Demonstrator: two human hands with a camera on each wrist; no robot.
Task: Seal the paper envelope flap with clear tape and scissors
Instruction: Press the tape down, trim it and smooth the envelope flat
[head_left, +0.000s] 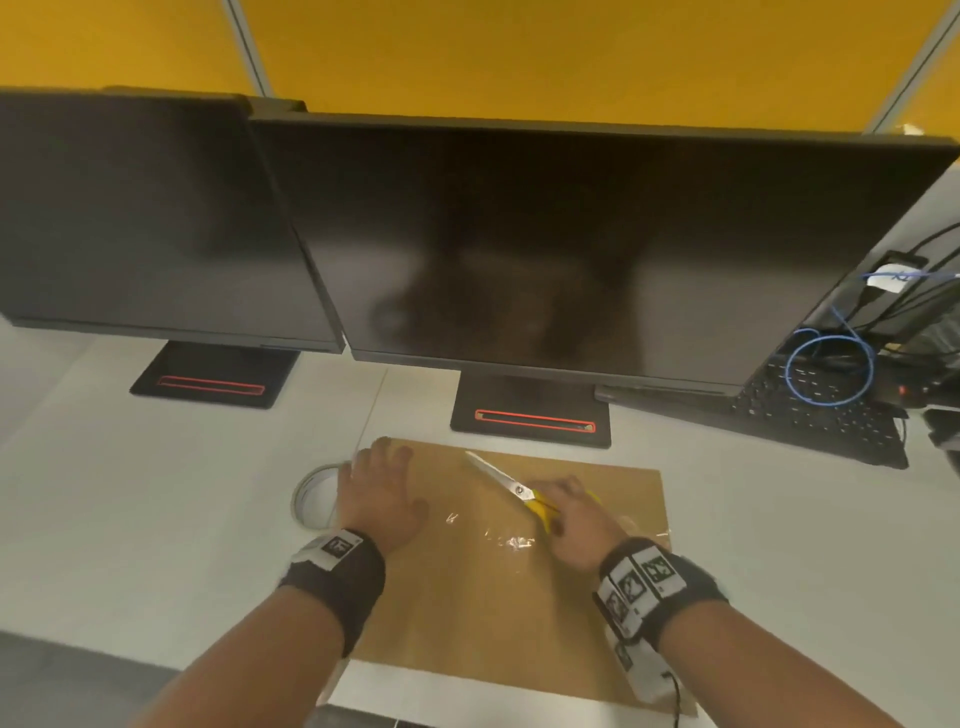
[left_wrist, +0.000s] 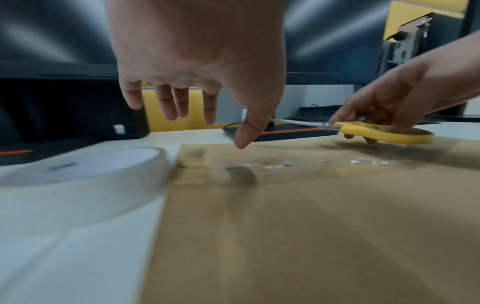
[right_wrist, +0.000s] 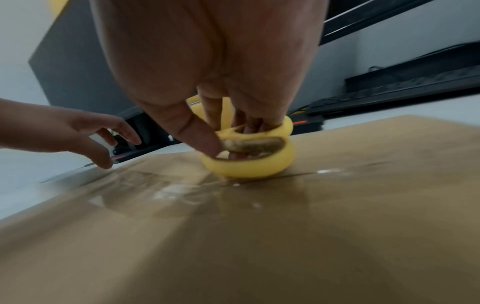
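Note:
A brown paper envelope (head_left: 493, 613) lies flat on the white desk, with a strip of clear tape (head_left: 509, 538) stuck across it. My right hand (head_left: 576, 525) grips the yellow handles of the scissors (head_left: 537, 501), blades closed and pointing far-left; the handles (right_wrist: 249, 164) rest on the envelope (right_wrist: 259, 236). My left hand (head_left: 382, 493) hovers open, fingers spread, over the envelope's far-left corner, just above the paper (left_wrist: 285, 226) in the left wrist view. The roll of clear tape (head_left: 314, 496) lies flat on the desk just left of that hand, close to the envelope's edge (left_wrist: 85, 176).
Two dark monitors stand behind, their stands (head_left: 530, 415) close to the envelope's far edge. A black keyboard (head_left: 821, 415) and a coiled blue cable (head_left: 831, 371) sit at the far right. The desk's front edge runs just below the envelope.

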